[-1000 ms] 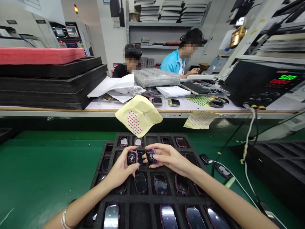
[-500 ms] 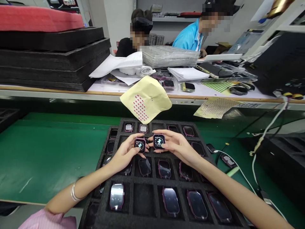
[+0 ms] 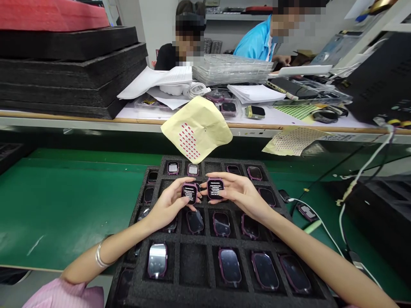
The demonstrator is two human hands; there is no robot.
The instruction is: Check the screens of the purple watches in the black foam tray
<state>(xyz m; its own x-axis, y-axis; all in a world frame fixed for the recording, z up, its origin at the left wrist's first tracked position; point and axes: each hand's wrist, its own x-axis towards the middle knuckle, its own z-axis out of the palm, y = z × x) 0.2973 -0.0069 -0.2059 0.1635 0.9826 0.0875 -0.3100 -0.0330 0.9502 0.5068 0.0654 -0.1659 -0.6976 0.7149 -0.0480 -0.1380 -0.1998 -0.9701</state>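
My left hand (image 3: 170, 203) holds a purple-framed smartwatch (image 3: 189, 192), its thumb on the lit screen, which shows lines of white text. Close beside it, my right hand (image 3: 242, 193) grips a second purple smartwatch (image 3: 215, 188) with similar text, thumb at the screen's lower right. Both watches are held upright over a black foam tray (image 3: 194, 295) with square compartments. Several dark-screened watches lie in it, among them one with a bright reflection (image 3: 157, 260) at the front left. Two watches at the back left have lit screens. Some compartments hold no watch.
Stacked black foam trays (image 3: 64, 90) stand on the shelf at left. A yellow sticker sheet (image 3: 199, 128) hangs from the shelf edge. White cables (image 3: 346, 201) run down at right near the green mat (image 3: 80, 205). Two people are behind the shelf, one in a blue shirt (image 3: 255, 40).
Both held watch screens have switched from clock-like dials to lists of text. The hands remain in nearly the same place. The camera view has shifted slightly.
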